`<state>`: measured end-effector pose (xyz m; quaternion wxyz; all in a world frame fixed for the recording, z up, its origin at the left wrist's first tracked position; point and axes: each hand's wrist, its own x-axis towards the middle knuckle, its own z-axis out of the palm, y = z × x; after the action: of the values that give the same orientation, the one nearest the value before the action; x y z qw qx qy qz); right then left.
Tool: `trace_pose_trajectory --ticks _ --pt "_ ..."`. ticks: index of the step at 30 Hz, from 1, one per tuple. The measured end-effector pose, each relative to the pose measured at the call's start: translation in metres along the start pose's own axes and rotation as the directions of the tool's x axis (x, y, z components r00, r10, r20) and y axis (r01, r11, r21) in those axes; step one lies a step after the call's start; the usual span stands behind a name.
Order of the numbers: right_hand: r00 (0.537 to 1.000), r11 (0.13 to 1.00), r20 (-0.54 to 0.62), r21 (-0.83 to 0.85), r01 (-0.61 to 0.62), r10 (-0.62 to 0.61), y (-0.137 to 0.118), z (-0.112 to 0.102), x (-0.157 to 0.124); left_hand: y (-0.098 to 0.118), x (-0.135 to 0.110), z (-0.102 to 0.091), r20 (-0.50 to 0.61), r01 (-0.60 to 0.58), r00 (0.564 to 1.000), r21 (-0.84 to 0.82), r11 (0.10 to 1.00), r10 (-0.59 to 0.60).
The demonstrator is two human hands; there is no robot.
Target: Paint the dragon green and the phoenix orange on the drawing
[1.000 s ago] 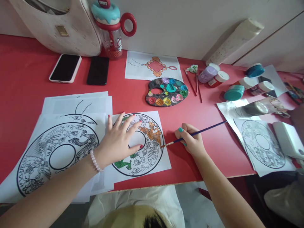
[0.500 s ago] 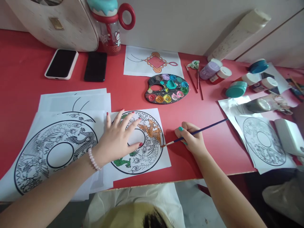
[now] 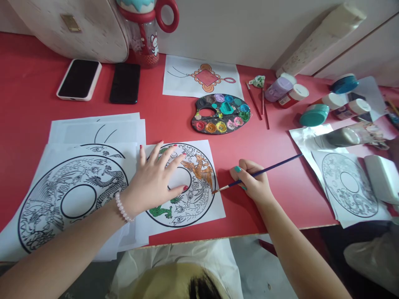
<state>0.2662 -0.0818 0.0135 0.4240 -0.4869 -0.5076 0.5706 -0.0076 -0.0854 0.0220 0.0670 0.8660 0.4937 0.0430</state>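
Observation:
My right hand [image 3: 252, 179] is closed around a blue-handled paintbrush [image 3: 269, 168], its tip touching the right side of a printed drawing [image 3: 195, 199]. The drawing has a round design with an orange-painted bird [image 3: 202, 170] and a dragon partly painted green [image 3: 160, 211]. The brush tip lies at the lower edge of the bird's wing. Across the drawing's left part my left hand [image 3: 158, 176] lies flat with fingers spread, hiding some of the design. A pink bead bracelet [image 3: 121, 207] circles its wrist.
A paint palette [image 3: 221, 129] with many colours sits beyond the drawing. Unpainted prints [image 3: 77, 166] lie at left, two phones [image 3: 79, 79] behind them. Paint jars [image 3: 314, 115], thin brushes [image 3: 254, 101] and another print [image 3: 349, 182] are at right. A handled cup [image 3: 145, 41] stands at the back.
The camera view has shifted slightly, so the objects at the back sit a little higher in view. Both hands and the paintbrush keep nearly the same place on the drawing.

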Motion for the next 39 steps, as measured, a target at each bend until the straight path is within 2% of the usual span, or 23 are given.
trace_pose_trajectory --ticks 18,28,39 --pt "0.997 0.999 -0.075 0.028 0.019 -0.017 0.0043 -0.0019 0.002 -0.0007 -0.0005 0.0003 0.017 0.007 1.0 0.003 1.0 -0.007" --pt "0.999 1.0 -0.052 0.025 0.002 0.0 0.0048 -0.0037 0.0009 0.0002 -0.0003 -0.0012 0.011 0.005 1.0 -0.025 1.0 -0.004" --pt "0.994 0.999 -0.106 0.047 0.009 -0.004 0.0039 -0.0016 0.0024 0.0006 -0.0005 -0.0013 0.011 -0.002 1.0 -0.018 1.0 0.003"
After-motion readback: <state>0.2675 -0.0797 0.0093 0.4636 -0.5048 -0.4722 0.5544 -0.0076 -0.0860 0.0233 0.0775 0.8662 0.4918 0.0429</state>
